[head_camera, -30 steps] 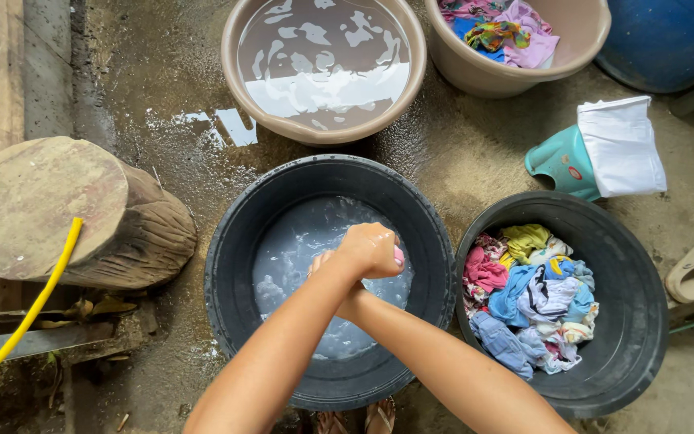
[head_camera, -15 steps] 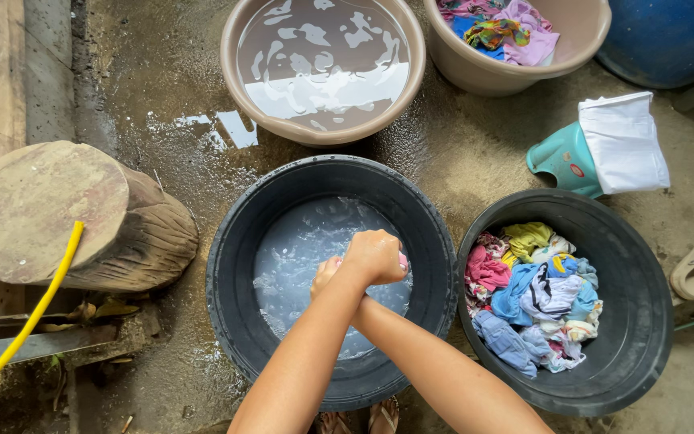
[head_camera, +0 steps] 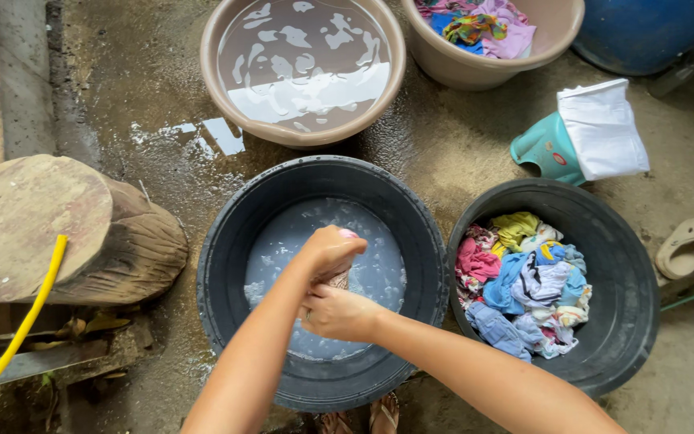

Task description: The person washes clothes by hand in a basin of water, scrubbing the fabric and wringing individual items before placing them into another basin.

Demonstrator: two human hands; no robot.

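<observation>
Both of my hands are over a black basin (head_camera: 234,233) of soapy water. My left hand (head_camera: 327,251) is closed on the top of a small twisted piece of cloth (head_camera: 339,280), with a bit of pink showing at my fingertips. Just below it, my right hand (head_camera: 337,313) grips the lower end of the same cloth. Most of the cloth is hidden inside my fists.
A second black basin (head_camera: 628,273) at right holds several coloured clothes. Behind are a beige basin (head_camera: 214,76) of clear water and another beige basin (head_camera: 556,40) with clothes. A wooden stump (head_camera: 58,229), yellow hose (head_camera: 22,329), teal scoop (head_camera: 544,149), white bag (head_camera: 602,128), blue barrel (head_camera: 652,28) and sandal (head_camera: 692,247) surround them.
My hands have shifted left and separated, the right one now showing below the left around the cloth. The view has drifted slightly, so the basins sit further left.
</observation>
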